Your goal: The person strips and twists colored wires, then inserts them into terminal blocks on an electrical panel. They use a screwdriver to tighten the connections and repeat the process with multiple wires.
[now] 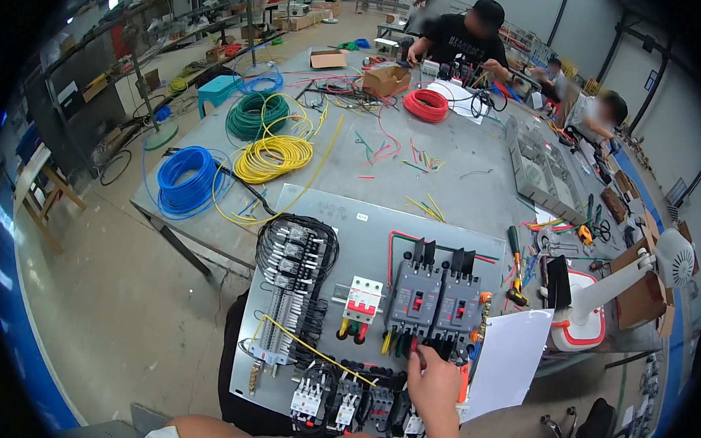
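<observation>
At the far left of the grey worktable lie a blue wire coil, then a green wire coil and a yellow wire coil, all apart from the person's hands. Nearer to the person lies a grey mounting panel. On its left part there is a row of relays wrapped in black wires, and a loose yellow wire crosses the panel in a slant toward the lower middle. In the middle sits a small white and red breaker, and just beside it, to the right, stand two grey moulded breakers. The right hand reaches up from the lower edge; its fingers are bent together at the coloured wires under the grey breakers, and it seems to touch or pinch one, but the fingertips are hidden behind the knuckles, so the grip cannot be told for sure. An orange tool handle shows just beside this hand. The left hand is not to be seen; only a bare forearm lies along the lower edge, cut off by the frame. To the right, a white paper sheet covers the corner of the panel, and a white desk fan stands further right. Another person's hands work at the far end of the table.
</observation>
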Action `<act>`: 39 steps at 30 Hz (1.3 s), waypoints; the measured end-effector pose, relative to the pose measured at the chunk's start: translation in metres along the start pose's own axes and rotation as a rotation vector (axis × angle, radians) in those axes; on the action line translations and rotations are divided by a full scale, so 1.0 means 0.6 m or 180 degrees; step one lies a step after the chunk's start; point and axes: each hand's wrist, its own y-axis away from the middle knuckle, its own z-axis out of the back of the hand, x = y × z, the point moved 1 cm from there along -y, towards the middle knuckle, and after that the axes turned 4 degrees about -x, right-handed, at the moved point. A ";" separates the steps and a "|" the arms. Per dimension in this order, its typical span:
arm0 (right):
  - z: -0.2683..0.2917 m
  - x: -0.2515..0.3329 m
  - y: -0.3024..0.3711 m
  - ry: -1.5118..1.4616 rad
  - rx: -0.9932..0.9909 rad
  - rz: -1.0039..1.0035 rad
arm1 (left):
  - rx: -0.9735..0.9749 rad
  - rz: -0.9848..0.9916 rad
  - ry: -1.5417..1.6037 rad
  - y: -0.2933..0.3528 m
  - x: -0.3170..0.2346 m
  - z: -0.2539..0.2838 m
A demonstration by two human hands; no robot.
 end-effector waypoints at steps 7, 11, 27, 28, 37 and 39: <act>-0.020 -0.007 0.004 -0.0337 -0.0169 -0.0085 | -0.0196 0.0098 -0.0008 -0.004 -0.005 0.004; -0.033 -0.017 0.005 -0.0560 -0.0212 -0.0143 | -0.0160 -0.0056 0.0197 -0.008 0.017 0.015; -0.031 -0.036 0.018 -0.1319 -0.0020 -0.0488 | 0.0412 -0.0360 -0.0298 -0.011 0.026 0.002; -0.030 -0.033 0.016 -0.1323 -0.0023 -0.0460 | 0.0389 -0.0284 -0.0318 -0.010 0.023 0.001; -0.028 -0.029 0.018 -0.1608 -0.0021 -0.0533 | -0.0126 0.0093 -0.0962 0.016 -0.006 -0.040; -0.031 -0.035 0.017 -0.1725 0.0064 -0.0639 | 0.0116 0.0114 -0.1289 0.008 -0.020 -0.048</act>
